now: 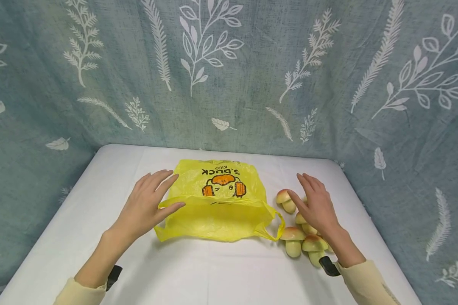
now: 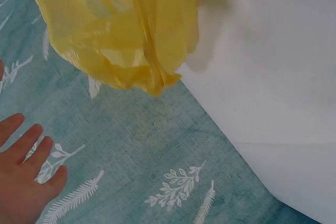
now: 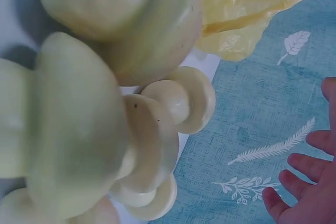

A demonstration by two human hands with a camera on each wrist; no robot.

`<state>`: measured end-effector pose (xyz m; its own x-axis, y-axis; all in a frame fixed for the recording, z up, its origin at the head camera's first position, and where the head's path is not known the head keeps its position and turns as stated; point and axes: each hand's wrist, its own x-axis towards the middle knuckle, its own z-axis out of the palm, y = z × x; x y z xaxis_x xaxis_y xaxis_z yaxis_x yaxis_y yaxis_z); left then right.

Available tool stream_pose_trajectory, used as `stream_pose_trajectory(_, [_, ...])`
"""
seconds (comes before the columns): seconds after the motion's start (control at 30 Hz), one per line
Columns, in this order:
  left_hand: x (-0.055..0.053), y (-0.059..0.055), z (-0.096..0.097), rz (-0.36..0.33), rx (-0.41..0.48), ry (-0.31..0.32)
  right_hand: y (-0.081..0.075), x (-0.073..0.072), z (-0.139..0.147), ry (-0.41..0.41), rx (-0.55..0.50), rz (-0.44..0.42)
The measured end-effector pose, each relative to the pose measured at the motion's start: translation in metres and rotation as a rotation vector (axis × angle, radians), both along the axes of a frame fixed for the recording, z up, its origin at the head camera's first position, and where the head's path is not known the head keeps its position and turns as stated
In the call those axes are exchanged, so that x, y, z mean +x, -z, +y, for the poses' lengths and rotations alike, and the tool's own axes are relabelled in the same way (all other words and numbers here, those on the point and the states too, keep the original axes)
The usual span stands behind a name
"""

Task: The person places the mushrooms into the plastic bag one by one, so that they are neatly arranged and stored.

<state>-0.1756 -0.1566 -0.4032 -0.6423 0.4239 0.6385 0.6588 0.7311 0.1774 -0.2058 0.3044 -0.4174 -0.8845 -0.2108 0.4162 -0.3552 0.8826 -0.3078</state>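
A yellow plastic bag [image 1: 213, 222] lies on the table with its mouth toward me and an orange duck print upside down on its top side. My left hand [image 1: 146, 203] hovers by the bag's left edge, fingers spread and holding nothing; it shows at the left of the left wrist view. On the other side, my right hand [image 1: 317, 205] hangs over several mushrooms [image 1: 292, 235] with reddish-tan caps and pale stems, partly hiding some. Its fingers are extended and hold nothing. Large in the right wrist view are the mushrooms' pale undersides [image 3: 79, 124], next to the bag [image 3: 236, 14].
White cloth covers the table [image 1: 210, 271]. A blue-green curtain [image 1: 248, 97] with white leaf patterns hangs behind and along both sides. The bag's right handle loop [image 1: 281, 224] reaches close to the nearest mushrooms. Dark bands [image 1: 329, 267] sit at both wrists.
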Motion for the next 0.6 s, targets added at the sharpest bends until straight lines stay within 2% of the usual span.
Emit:
stream_pose_trajectory(0.13, [0.009,0.001,0.009,0.089,0.041,0.073,0.001,0.011,0.004,-0.003,-0.028,0.014])
stream_pose_trajectory(0.27, [0.019,0.005,0.019,0.141,0.065,0.136,0.004,0.022,0.005,-0.012,-0.052,0.032])
stream_pose_trajectory(0.5, [0.027,0.026,0.04,0.256,0.101,0.246,0.011,0.04,0.001,-0.036,-0.066,0.061])
stream_pose_trajectory(0.6, [0.027,0.036,0.046,0.266,0.105,0.266,0.015,0.047,0.0,-0.049,-0.078,0.067])
